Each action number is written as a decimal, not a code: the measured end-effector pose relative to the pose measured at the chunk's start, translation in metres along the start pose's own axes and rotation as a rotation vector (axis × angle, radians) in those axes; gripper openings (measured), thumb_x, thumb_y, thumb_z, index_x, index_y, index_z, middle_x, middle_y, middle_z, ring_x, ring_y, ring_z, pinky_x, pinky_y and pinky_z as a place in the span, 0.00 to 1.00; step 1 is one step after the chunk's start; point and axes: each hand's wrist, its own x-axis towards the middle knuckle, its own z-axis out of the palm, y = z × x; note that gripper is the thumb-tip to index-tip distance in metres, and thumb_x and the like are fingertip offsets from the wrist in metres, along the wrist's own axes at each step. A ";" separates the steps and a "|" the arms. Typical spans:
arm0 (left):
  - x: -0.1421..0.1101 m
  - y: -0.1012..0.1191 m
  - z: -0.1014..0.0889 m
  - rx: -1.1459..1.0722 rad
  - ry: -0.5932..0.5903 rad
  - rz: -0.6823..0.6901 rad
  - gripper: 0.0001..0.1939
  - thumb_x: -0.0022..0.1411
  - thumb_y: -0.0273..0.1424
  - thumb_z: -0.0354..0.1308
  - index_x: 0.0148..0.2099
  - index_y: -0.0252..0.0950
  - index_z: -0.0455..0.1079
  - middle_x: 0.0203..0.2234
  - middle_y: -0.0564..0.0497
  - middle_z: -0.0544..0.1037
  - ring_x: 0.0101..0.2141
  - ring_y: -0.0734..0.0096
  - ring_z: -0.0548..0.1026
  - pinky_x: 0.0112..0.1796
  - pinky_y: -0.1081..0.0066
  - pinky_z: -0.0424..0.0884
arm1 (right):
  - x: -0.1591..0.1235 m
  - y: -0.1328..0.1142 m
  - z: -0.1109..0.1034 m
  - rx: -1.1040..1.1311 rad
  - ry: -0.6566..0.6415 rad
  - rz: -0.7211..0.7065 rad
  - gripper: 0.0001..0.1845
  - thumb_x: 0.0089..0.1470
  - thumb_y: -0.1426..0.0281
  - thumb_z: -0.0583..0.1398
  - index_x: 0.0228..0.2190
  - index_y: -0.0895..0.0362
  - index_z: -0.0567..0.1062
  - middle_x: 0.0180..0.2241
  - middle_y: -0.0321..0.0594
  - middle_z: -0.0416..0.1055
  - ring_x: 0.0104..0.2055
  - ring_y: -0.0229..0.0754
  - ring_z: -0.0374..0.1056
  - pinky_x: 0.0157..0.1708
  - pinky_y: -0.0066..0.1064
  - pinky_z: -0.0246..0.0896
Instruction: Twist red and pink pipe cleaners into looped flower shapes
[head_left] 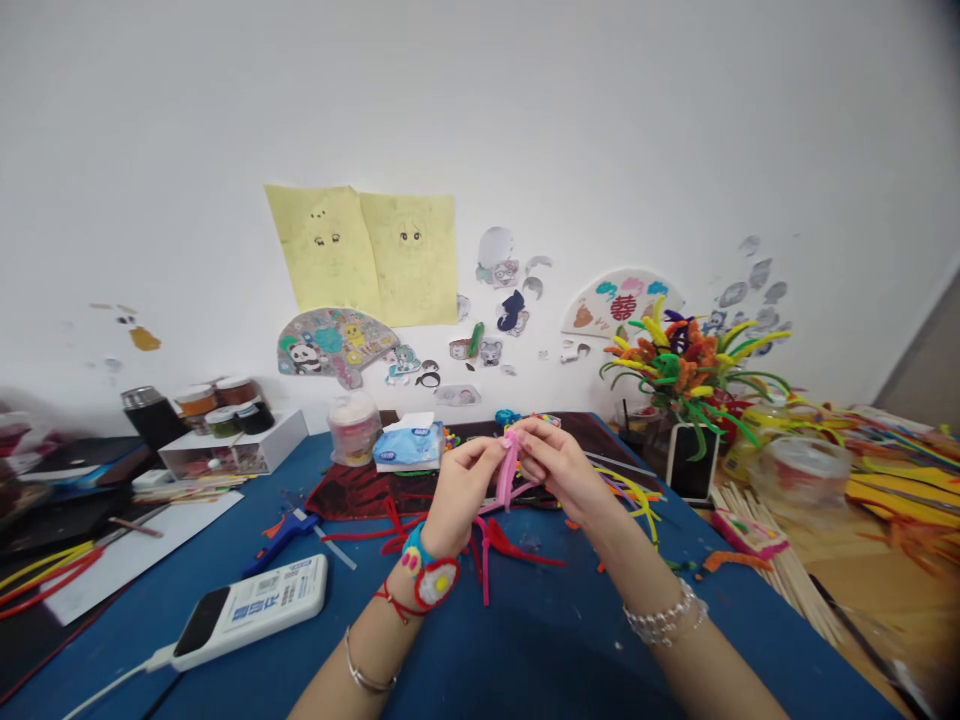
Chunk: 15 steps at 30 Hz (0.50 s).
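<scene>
Above the blue mat, my left hand (470,480) and my right hand (559,465) meet, with fingertips pinching a folded bunch of pink pipe cleaners (508,475). The top of the bunch sits between both thumbs and forefingers, and its looped end hangs down. Which strand each hand grips is too small to make out. Below them, red pipe cleaners (517,548) and a pink one (485,570) lie on the mat. Yellow pipe cleaners (641,505) are to the right of my right hand.
A power bank (251,610) with a cable and a blue glue gun (279,540) lie left. Behind stand a tissue pack (409,445) and a lidded plastic tub (354,428). At right are a pipe-cleaner bouquet (675,370), a phone (691,462) and wooden sticks (787,570).
</scene>
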 end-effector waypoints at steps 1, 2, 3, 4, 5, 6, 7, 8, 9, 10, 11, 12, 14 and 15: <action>0.000 0.000 0.000 -0.021 -0.022 -0.024 0.15 0.55 0.40 0.52 0.31 0.31 0.68 0.18 0.53 0.68 0.19 0.79 0.64 0.22 0.77 0.60 | -0.001 -0.001 0.000 -0.025 0.008 -0.010 0.11 0.47 0.64 0.59 0.31 0.58 0.71 0.14 0.27 0.52 0.15 0.27 0.45 0.15 0.21 0.42; 0.000 -0.001 -0.001 -0.043 -0.039 -0.040 0.16 0.55 0.40 0.52 0.31 0.31 0.67 0.17 0.53 0.68 0.19 0.79 0.64 0.21 0.77 0.60 | -0.001 -0.002 0.000 -0.059 0.019 -0.022 0.11 0.47 0.64 0.59 0.31 0.59 0.72 0.14 0.27 0.53 0.16 0.27 0.46 0.15 0.21 0.42; 0.000 -0.001 -0.001 -0.069 -0.048 -0.046 0.16 0.56 0.40 0.51 0.31 0.31 0.67 0.16 0.53 0.68 0.18 0.79 0.64 0.21 0.77 0.60 | -0.002 -0.003 0.000 -0.099 0.031 -0.035 0.12 0.47 0.64 0.59 0.31 0.59 0.72 0.14 0.28 0.54 0.16 0.28 0.47 0.15 0.22 0.43; 0.000 -0.002 -0.001 -0.097 -0.054 -0.043 0.15 0.56 0.40 0.50 0.32 0.31 0.66 0.15 0.54 0.67 0.18 0.79 0.64 0.21 0.77 0.60 | -0.003 -0.004 0.001 -0.146 0.040 -0.050 0.12 0.47 0.64 0.59 0.32 0.59 0.73 0.15 0.29 0.56 0.16 0.28 0.48 0.16 0.22 0.45; 0.000 -0.002 -0.001 -0.128 -0.057 -0.036 0.15 0.57 0.39 0.50 0.32 0.31 0.65 0.15 0.54 0.67 0.17 0.79 0.64 0.22 0.76 0.61 | -0.004 -0.006 0.002 -0.198 0.050 -0.071 0.12 0.47 0.64 0.59 0.32 0.59 0.74 0.16 0.31 0.59 0.16 0.28 0.49 0.16 0.22 0.46; 0.000 -0.002 0.000 -0.156 -0.059 -0.028 0.14 0.57 0.39 0.50 0.33 0.31 0.65 0.14 0.54 0.66 0.17 0.79 0.64 0.22 0.76 0.62 | -0.006 -0.007 0.004 -0.256 0.060 -0.102 0.12 0.47 0.64 0.59 0.32 0.59 0.75 0.19 0.33 0.63 0.17 0.29 0.51 0.16 0.23 0.48; -0.001 -0.002 0.000 -0.181 -0.059 -0.020 0.13 0.57 0.38 0.50 0.33 0.31 0.65 0.14 0.55 0.65 0.17 0.79 0.63 0.22 0.76 0.62 | -0.007 -0.008 0.005 -0.317 0.073 -0.146 0.12 0.47 0.64 0.58 0.32 0.58 0.75 0.22 0.36 0.66 0.19 0.30 0.54 0.17 0.23 0.50; -0.001 -0.003 0.001 -0.200 -0.057 -0.013 0.13 0.57 0.38 0.50 0.33 0.31 0.64 0.14 0.55 0.65 0.17 0.80 0.63 0.22 0.76 0.62 | -0.008 -0.009 0.007 -0.381 0.091 -0.200 0.11 0.48 0.65 0.58 0.31 0.58 0.76 0.26 0.38 0.68 0.21 0.32 0.58 0.18 0.24 0.53; -0.001 -0.003 0.001 -0.212 -0.054 -0.007 0.12 0.57 0.37 0.50 0.33 0.32 0.64 0.13 0.56 0.64 0.17 0.80 0.63 0.22 0.77 0.62 | -0.009 -0.010 0.008 -0.443 0.112 -0.257 0.11 0.48 0.65 0.58 0.30 0.57 0.77 0.29 0.40 0.70 0.24 0.34 0.61 0.20 0.24 0.55; -0.001 -0.003 0.002 -0.219 -0.051 -0.004 0.12 0.57 0.37 0.50 0.33 0.32 0.64 0.13 0.56 0.64 0.16 0.80 0.62 0.21 0.77 0.61 | -0.011 -0.010 0.009 -0.499 0.133 -0.302 0.10 0.48 0.65 0.58 0.30 0.57 0.77 0.29 0.40 0.70 0.27 0.36 0.63 0.22 0.25 0.57; -0.001 -0.003 0.002 -0.228 -0.045 0.001 0.11 0.57 0.37 0.50 0.33 0.32 0.63 0.13 0.57 0.63 0.16 0.81 0.62 0.20 0.78 0.60 | -0.011 -0.010 0.009 -0.547 0.147 -0.328 0.10 0.48 0.65 0.58 0.31 0.56 0.77 0.29 0.40 0.71 0.28 0.37 0.64 0.23 0.26 0.58; -0.001 -0.003 0.003 -0.239 -0.039 0.007 0.10 0.57 0.36 0.51 0.33 0.33 0.63 0.14 0.57 0.63 0.16 0.81 0.62 0.20 0.78 0.60 | -0.012 -0.010 0.009 -0.586 0.151 -0.329 0.11 0.49 0.65 0.58 0.32 0.56 0.77 0.27 0.40 0.71 0.27 0.37 0.64 0.23 0.26 0.59; -0.001 -0.002 0.002 -0.256 -0.034 0.020 0.09 0.56 0.35 0.52 0.36 0.35 0.62 0.15 0.58 0.64 0.16 0.82 0.62 0.20 0.79 0.61 | -0.013 -0.011 0.007 -0.640 0.135 -0.290 0.15 0.50 0.64 0.56 0.39 0.55 0.75 0.24 0.38 0.71 0.21 0.35 0.62 0.20 0.26 0.58; -0.001 -0.002 0.002 -0.258 -0.036 0.023 0.09 0.55 0.34 0.53 0.38 0.35 0.62 0.16 0.58 0.64 0.16 0.82 0.62 0.20 0.79 0.61 | -0.013 -0.012 0.006 -0.668 0.122 -0.279 0.16 0.51 0.64 0.56 0.42 0.55 0.73 0.23 0.37 0.71 0.19 0.34 0.62 0.19 0.25 0.58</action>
